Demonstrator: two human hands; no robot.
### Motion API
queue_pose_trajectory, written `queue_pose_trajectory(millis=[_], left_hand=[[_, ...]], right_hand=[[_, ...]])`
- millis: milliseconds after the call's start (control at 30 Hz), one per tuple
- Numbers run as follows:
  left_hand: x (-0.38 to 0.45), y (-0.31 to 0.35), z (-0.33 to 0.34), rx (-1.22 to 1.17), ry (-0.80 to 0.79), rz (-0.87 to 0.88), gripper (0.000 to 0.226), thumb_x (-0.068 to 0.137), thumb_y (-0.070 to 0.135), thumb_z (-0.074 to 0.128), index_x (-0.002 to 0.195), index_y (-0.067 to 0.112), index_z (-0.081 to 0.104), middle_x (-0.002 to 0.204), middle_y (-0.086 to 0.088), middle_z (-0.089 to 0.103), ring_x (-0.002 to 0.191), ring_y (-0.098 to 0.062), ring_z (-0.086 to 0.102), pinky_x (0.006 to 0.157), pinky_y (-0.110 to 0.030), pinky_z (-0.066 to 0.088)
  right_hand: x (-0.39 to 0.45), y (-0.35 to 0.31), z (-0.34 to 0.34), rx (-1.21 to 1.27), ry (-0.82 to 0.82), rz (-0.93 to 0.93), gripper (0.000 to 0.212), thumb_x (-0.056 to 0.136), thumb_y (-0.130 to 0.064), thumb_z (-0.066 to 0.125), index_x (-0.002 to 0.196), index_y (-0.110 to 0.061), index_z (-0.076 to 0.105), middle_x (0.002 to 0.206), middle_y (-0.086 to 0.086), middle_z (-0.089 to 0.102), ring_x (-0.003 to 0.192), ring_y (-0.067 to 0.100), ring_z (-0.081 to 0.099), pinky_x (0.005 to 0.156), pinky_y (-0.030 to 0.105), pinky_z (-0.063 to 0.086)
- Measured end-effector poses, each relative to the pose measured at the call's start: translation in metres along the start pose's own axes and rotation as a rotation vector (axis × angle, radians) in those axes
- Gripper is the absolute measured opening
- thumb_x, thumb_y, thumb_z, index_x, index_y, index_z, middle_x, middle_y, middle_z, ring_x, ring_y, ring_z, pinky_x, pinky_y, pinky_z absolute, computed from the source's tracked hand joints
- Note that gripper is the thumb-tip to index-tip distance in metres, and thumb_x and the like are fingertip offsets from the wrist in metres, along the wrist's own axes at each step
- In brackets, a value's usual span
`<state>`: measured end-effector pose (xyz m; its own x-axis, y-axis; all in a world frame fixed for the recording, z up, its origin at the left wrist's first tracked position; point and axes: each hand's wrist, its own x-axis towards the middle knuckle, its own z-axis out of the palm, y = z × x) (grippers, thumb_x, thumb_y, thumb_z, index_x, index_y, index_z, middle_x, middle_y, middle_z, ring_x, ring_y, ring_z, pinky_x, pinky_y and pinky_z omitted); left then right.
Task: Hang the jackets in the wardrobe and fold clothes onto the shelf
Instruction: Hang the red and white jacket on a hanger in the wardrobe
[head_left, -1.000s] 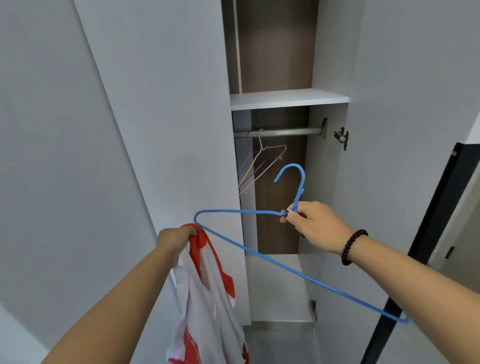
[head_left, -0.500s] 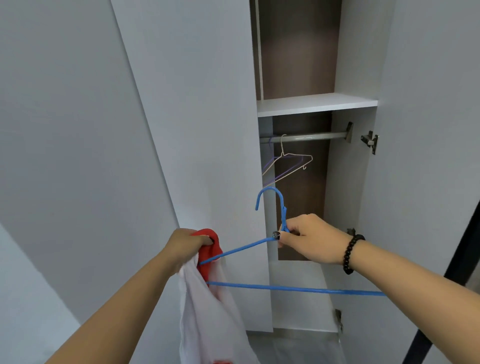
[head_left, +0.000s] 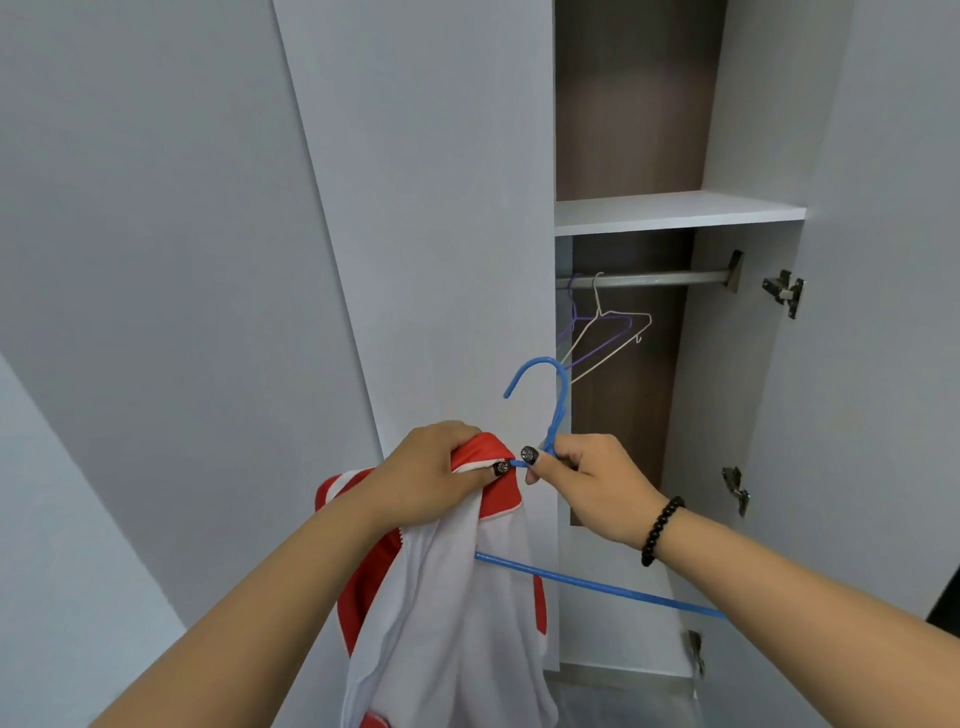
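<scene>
Wardrobe open, hands seemingly threading jacket, hanger

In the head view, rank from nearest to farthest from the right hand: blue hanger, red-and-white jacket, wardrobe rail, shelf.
1. Blue hanger: its neck is in the right hand's grip.
2. Red-and-white jacket: just left, held by the left hand.
3. Wardrobe rail: above, inside.
4. Shelf: above the rail.

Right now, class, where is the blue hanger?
In the head view the blue hanger is centre frame before the open wardrobe, its neck pinched by the right hand, beside the red-and-white jacket.
</scene>
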<state>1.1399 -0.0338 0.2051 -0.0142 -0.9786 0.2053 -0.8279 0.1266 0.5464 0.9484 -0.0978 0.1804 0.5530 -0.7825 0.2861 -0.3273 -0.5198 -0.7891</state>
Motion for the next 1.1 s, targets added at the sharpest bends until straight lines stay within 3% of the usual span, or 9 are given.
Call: queue_pose_trajectory(millis=[167, 267, 333, 500, 667, 800, 900, 1000, 1100], left_hand=[[0.003, -0.01, 0.002, 0.071, 0.001, 0.036, 0.018, 0.091, 0.046, 0.059, 0.087, 0.029, 0.062, 0.082, 0.01, 0.064, 0.076, -0.009, 0.06, 0.066, -0.022, 0.048], [0.006, -0.017, 0.0, 0.05, 0.061, 0.033, 0.021, 0.088, 0.044, 0.064, 0.093, 0.023, 0.069, 0.084, 0.01, 0.068, 0.077, -0.006, 0.063, 0.069, -0.023, 0.053], [0.009, -0.02, -0.002, 0.006, 0.119, 0.024, 0.016, 0.086, 0.041, 0.069, 0.089, 0.026, 0.071, 0.08, 0.013, 0.069, 0.075, -0.002, 0.064, 0.066, -0.018, 0.051], [0.02, -0.008, -0.013, -0.057, 0.216, 0.098, 0.008, 0.084, 0.038, 0.072, 0.085, 0.03, 0.072, 0.078, 0.017, 0.07, 0.075, 0.002, 0.065, 0.064, -0.008, 0.049], [0.022, 0.011, -0.034, -0.049, 0.272, 0.176, 0.012, 0.082, 0.037, 0.074, 0.084, 0.025, 0.073, 0.075, 0.013, 0.071, 0.073, -0.001, 0.065, 0.064, -0.013, 0.052], [0.012, 0.014, -0.055, -0.06, 0.276, 0.195, 0.016, 0.08, 0.04, 0.073, 0.088, 0.026, 0.073, 0.08, 0.014, 0.071, 0.077, -0.001, 0.067, 0.066, -0.014, 0.055], [0.003, 0.011, -0.07, -0.062, 0.278, 0.221, 0.028, 0.076, 0.044, 0.069, 0.088, 0.019, 0.074, 0.079, 0.008, 0.072, 0.074, -0.005, 0.067, 0.067, -0.021, 0.056], [-0.006, 0.0, -0.086, -0.054, 0.28, 0.191, 0.03, 0.07, 0.05, 0.064, 0.084, 0.025, 0.072, 0.078, 0.01, 0.071, 0.075, -0.002, 0.067, 0.065, -0.017, 0.055], [-0.015, -0.014, -0.097, -0.082, 0.296, 0.165, 0.022, 0.07, 0.047, 0.065, 0.081, 0.028, 0.071, 0.076, 0.009, 0.072, 0.072, -0.005, 0.068, 0.062, -0.014, 0.053]], right_hand=[[-0.001, 0.002, 0.003, 0.007, 0.079, 0.007, 0.026, 0.09, -0.031, 0.061, 0.077, -0.009, 0.065, 0.065, 0.009, 0.053, 0.054, 0.006, 0.041, 0.056, 0.021, 0.042], [-0.015, 0.001, 0.01, -0.126, 0.449, -0.211, 0.008, 0.088, -0.02, 0.063, 0.082, -0.02, 0.058, 0.083, -0.012, 0.051, 0.079, 0.003, 0.048, 0.072, 0.014, 0.043], [-0.03, 0.006, 0.02, -0.169, 0.577, -0.402, 0.003, 0.083, -0.013, 0.057, 0.081, -0.014, 0.058, 0.085, -0.008, 0.052, 0.083, 0.006, 0.047, 0.074, 0.02, 0.043], [-0.067, 0.038, 0.054, -0.273, 0.241, -0.673, 0.01, 0.076, 0.002, 0.056, 0.074, -0.008, 0.058, 0.074, 0.002, 0.052, 0.066, 0.014, 0.044, 0.064, 0.017, 0.036], [-0.05, 0.069, 0.072, -0.17, 0.319, -0.123, 0.018, 0.087, -0.013, 0.057, 0.1, -0.025, 0.054, 0.094, -0.016, 0.051, 0.083, 0.002, 0.051, 0.077, 0.017, 0.05], [-0.023, 0.08, 0.079, -0.027, 0.229, 0.106, 0.045, 0.087, -0.023, 0.063, 0.121, -0.042, 0.04, 0.115, -0.036, 0.033, 0.105, -0.01, 0.043, 0.095, 0.011, 0.04], [-0.008, 0.081, 0.083, 0.063, 0.042, 0.193, 0.014, 0.095, -0.021, 0.052, 0.098, -0.031, 0.061, 0.098, -0.011, 0.062, 0.09, 0.006, 0.06, 0.087, 0.025, 0.055], [0.003, 0.084, 0.074, 0.224, 0.159, 0.361, 0.025, 0.1, -0.013, 0.037, 0.087, -0.017, 0.058, 0.07, 0.005, 0.062, 0.072, 0.023, 0.068, 0.079, 0.042, 0.057], [0.009, 0.089, 0.061, 0.254, 0.165, 0.295, 0.018, 0.099, -0.01, 0.043, 0.091, -0.017, 0.058, 0.082, 0.006, 0.061, 0.08, 0.02, 0.067, 0.081, 0.038, 0.057]])
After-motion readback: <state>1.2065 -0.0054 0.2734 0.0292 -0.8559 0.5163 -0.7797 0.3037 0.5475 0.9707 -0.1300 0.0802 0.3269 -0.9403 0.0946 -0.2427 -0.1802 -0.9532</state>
